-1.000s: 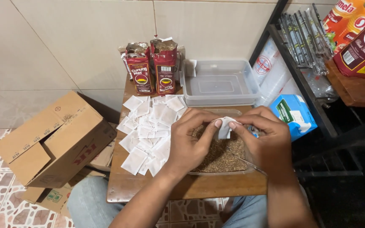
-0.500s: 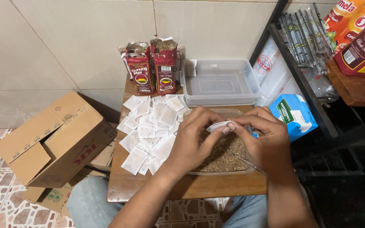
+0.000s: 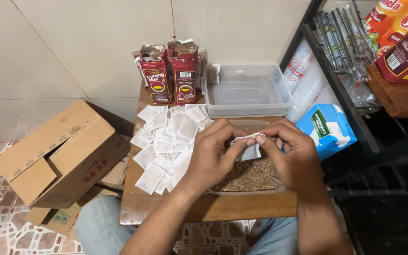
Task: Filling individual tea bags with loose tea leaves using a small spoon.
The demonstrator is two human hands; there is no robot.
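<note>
Both my hands pinch one small white paper sachet (image 3: pixel 247 147) above a clear tray of brown loose tea (image 3: pixel 244 178). My left hand (image 3: pixel 212 156) grips its left side and my right hand (image 3: pixel 289 153) holds its top right edge. The sachet hangs a little above the tea. To the left, a pile of several flat white sachets (image 3: pixel 166 141) lies spread on the small wooden table (image 3: pixel 140 208).
Two opened dark red tea bags (image 3: pixel 171 73) stand at the table's back by the tiled wall. A clear plastic box with lid (image 3: pixel 245 89) sits behind the tray. A blue and white carton (image 3: pixel 326 130) and a black shelf rack (image 3: pixel 355 99) stand right; a cardboard box (image 3: pixel 62 153) lies left.
The sachet has gone from upright between my fingertips to flatter, then back to hanging. My hands stayed over the tea tray with only small finger shifts.
</note>
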